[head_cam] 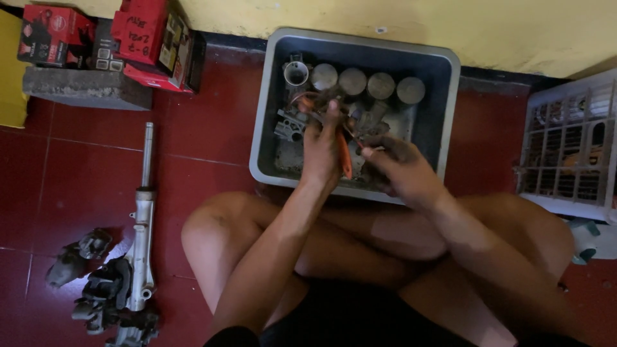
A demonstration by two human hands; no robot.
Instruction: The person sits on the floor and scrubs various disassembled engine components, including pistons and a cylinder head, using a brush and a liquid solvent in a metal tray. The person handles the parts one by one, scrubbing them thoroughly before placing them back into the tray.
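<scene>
A person sits cross-legged on the dark red tiled floor (212, 128) by the yellow wall (385, 16). Just in front of the knees sits a big grey plastic tub with rounded corners (262, 115). Both hands are over its near side.

The left hand (321, 148) is up over the tub with its fingers curled around a greasy metal part (315, 106). A tool with an orange handle (345, 160) runs down beside that hand's palm. I cannot tell just which fingers press on it. The right hand (402, 170) is dirty and its fingers are pinched together on a small dark piece (373, 146), close beside the left hand.

Inside the tub, four round grey metal pistons (366, 83) stand in a row along the far wall, with a shiny metal cup (295, 72) to their left. More oily parts lie under the hands, so the tub is crowded there.

On the person's right a white plastic crate with slots (569, 144) stands near the tub. On the left side a long silver metal shaft (144, 218) lies on the floor with lumpy grey metal parts (96, 283) touching its near end. Red cardboard boxes (141, 38) sit on a grey concrete block (83, 87) by the wall.
</scene>
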